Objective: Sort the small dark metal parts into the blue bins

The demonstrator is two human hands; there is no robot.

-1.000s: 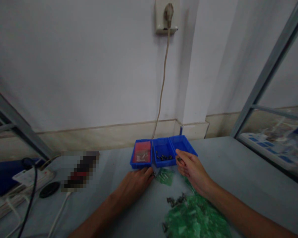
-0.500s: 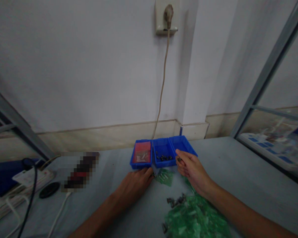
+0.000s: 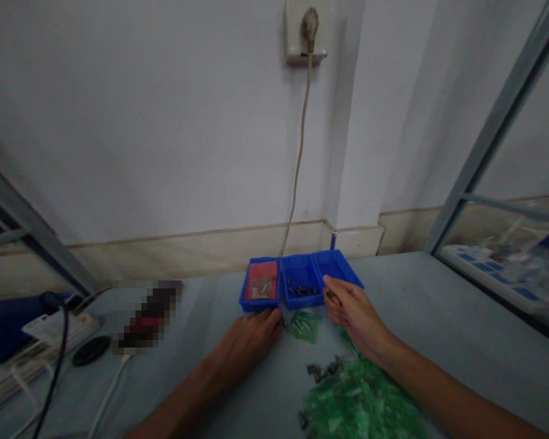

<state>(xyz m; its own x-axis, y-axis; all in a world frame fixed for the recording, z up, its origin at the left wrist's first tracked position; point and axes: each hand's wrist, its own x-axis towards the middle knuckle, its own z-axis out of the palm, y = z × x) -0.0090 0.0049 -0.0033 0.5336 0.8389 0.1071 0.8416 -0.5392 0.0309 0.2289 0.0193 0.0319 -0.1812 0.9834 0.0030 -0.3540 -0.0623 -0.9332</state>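
Note:
My left hand rests on the table just in front of the left blue tray. Its fingers are closed, with a small dark metal part at the tips. My right hand is raised in front of the right blue tray, thumb and forefinger pinching a small metal piece that is mostly hidden. Between the hands lies a small green bag with slim pieces in it. Several dark metal parts sit in the middle blue tray.
A heap of green bags covers the near table, loose metal parts beside it. The left tray holds a red packet. A blurred-out device, a black round disc and cables are on the left. Metal frame posts flank the table.

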